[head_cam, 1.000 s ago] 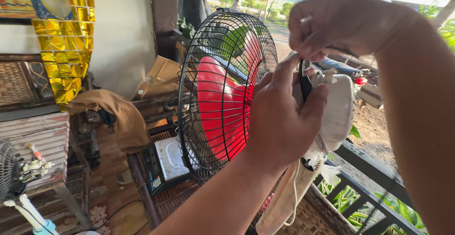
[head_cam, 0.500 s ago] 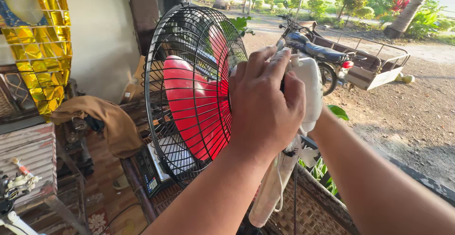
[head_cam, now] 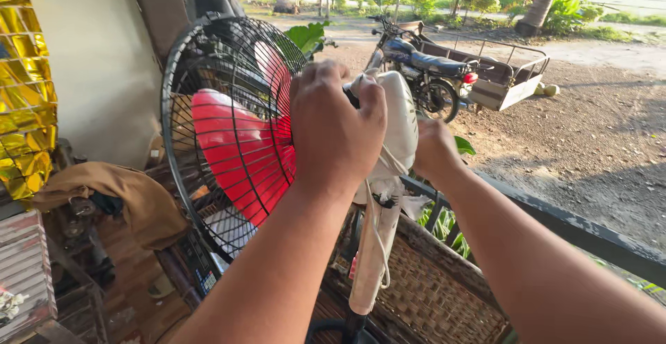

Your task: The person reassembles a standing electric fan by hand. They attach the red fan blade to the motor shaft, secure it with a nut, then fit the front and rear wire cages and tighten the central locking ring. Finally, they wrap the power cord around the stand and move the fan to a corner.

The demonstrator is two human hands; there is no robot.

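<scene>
Black wire grille and red blades make up the front of a standing fan, which rises on its white stem above a woven rattan surface at a veranda edge. Behind the grille sits the white motor housing. The left hand is clenched over the housing's front, fingers curled across the top beside the grille. The right hand presses the housing's far side; its fingers are hidden, so its grip cannot be told.
</scene>
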